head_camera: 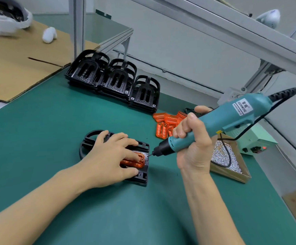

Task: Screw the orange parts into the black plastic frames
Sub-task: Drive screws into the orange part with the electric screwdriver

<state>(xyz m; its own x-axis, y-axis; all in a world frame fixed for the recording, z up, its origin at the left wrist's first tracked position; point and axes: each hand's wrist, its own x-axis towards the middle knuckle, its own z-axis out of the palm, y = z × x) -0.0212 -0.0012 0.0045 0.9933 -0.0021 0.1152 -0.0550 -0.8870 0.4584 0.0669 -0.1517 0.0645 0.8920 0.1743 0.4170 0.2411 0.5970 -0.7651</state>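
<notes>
Pressing the orange part [132,160] flat into the black frame [142,175] on the table [46,138], left hand [110,156] fingers spread open, right hand [192,142] fingers wrapped around the screwdriver [214,124], tilted bit at the part's corner: likely risks are cam-out, a crooked screw, a nicked fingertip.

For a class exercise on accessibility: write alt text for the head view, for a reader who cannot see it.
The right hand points a teal screwdriver at an orange part in a black frame, steadied by the left hand. Behind lie spare frames, orange parts and a screw tray.
</notes>
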